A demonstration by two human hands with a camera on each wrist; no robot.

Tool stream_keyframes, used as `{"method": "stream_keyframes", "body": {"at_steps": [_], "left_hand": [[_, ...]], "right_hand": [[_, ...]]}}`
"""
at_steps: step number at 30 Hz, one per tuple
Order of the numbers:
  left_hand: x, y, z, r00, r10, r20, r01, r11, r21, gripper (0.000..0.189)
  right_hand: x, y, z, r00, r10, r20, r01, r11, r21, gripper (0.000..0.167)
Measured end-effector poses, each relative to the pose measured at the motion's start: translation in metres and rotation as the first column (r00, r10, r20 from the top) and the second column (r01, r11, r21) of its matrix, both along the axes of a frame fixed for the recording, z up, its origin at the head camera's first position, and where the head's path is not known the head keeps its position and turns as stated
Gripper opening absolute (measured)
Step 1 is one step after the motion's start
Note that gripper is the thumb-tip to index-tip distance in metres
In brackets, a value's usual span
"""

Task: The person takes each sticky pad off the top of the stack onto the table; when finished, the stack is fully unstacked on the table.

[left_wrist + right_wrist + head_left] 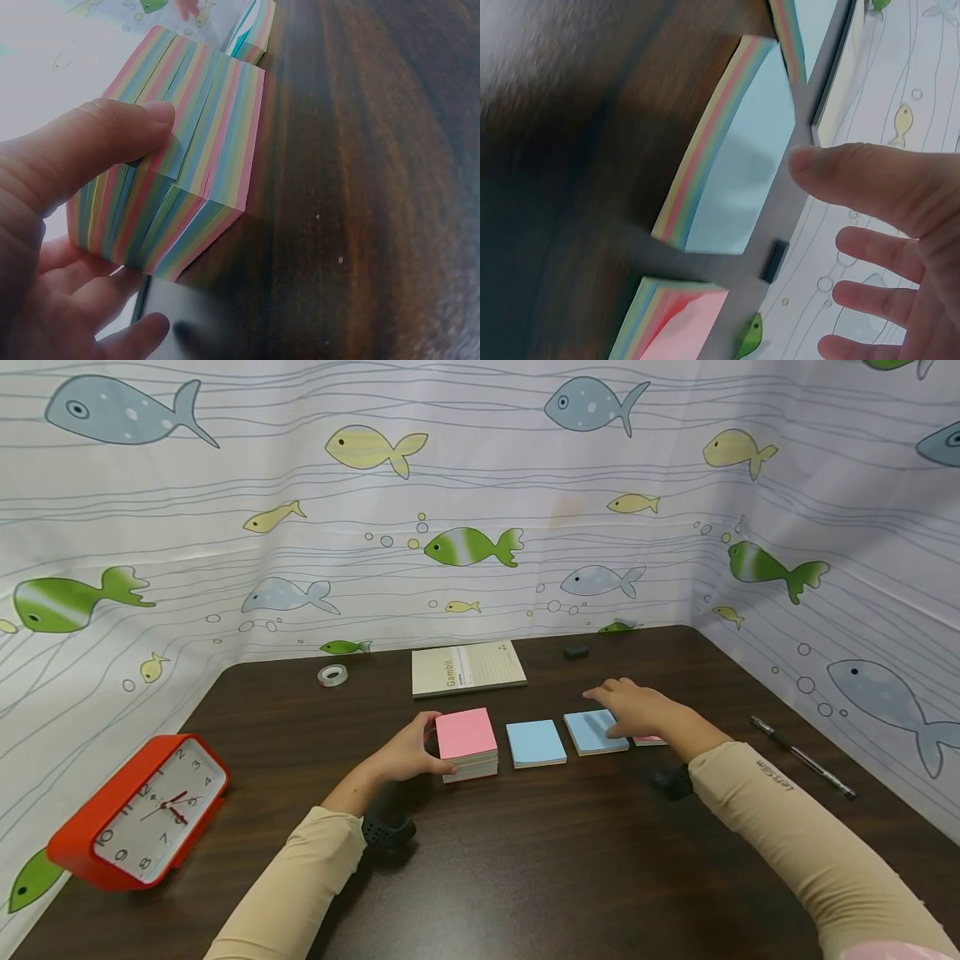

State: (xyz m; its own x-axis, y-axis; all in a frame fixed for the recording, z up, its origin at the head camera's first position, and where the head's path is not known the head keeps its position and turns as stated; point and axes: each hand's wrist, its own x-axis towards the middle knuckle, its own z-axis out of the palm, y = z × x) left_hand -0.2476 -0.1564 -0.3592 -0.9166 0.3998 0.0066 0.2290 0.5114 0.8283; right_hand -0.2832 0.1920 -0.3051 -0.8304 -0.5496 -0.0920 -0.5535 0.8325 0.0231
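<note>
A tall stack of sticky note pads [467,735], pink on top with rainbow-striped sides [202,127], stands on the table. My left hand [408,750] grips its left side, thumb on the near face and fingers around the far side. Right of the stack lies a blue sticky note pad [536,743]. A second blue pad [592,732] is beside it, and my right hand [637,706] hovers over its right part with fingers spread, holding nothing. Mostly hidden under that hand is a pink pad [686,330], its top sheet slightly curled in the right wrist view.
Behind the pads lie a notebook [468,668], a tape roll [332,675] and a small black block [576,652]. A red alarm clock [142,810] stands at the left, and a pen [802,756] lies at the right. Fish-print cloth [480,485] surrounds the dark table [570,868].
</note>
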Motion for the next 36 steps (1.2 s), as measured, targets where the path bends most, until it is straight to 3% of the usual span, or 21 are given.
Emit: {"method": "stream_keyframes", "body": {"at_steps": [8,30,36], "left_hand": [[-0.001,0.001,-0.001,1.0,-0.006,0.023,0.005,0.999,0.037,0.085],[-0.001,-0.001,-0.002,0.999,0.032,0.028,-0.032,0.999,0.003,0.089],[0.001,0.0,-0.003,0.999,0.036,0.03,-0.035,0.999,-0.013,0.09]], "right_hand": [[0.004,-0.011,-0.001,0.999,0.032,-0.004,-0.032,0.999,-0.014,0.069],[0.017,-0.056,0.01,0.989,0.144,-0.031,-0.144,0.989,-0.019,0.071],[0.014,-0.075,0.011,0.987,0.155,0.035,-0.153,0.986,-0.065,0.076]]}}
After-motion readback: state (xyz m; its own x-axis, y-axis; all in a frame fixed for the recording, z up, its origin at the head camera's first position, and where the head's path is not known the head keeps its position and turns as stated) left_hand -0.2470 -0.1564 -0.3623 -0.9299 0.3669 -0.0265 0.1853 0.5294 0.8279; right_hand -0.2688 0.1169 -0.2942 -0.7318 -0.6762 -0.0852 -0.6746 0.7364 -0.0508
